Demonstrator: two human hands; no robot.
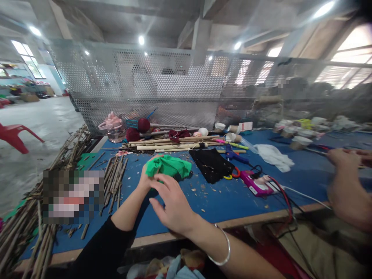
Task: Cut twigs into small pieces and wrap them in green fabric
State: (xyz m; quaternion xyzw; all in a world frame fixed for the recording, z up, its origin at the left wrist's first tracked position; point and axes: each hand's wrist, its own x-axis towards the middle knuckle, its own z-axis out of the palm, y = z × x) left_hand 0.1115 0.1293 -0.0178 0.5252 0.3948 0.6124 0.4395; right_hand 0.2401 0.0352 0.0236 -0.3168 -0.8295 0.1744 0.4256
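A crumpled piece of bright green cloth [170,166] is held up over the blue table. My left hand [145,177] grips it at its left end, and the cloth covers most of those fingers. Just below and in front, my right hand [173,199] has its thumb and fingers apart. Its fingertips come up to the cloth's lower edge; whether they touch it I cannot tell. To the right of the cloth lies a flat black cloth [211,164], with scissors [236,173] whose red and yellow handles stick out from its edge.
Thin sticks [114,180] lie at the left on the blue table [186,209]. Behind are wooden rods [171,147], dark red yarn [143,124] and a blue glue gun [236,155]. A purple power strip [257,184] with cables sits right, near a co-worker's arm [347,182].
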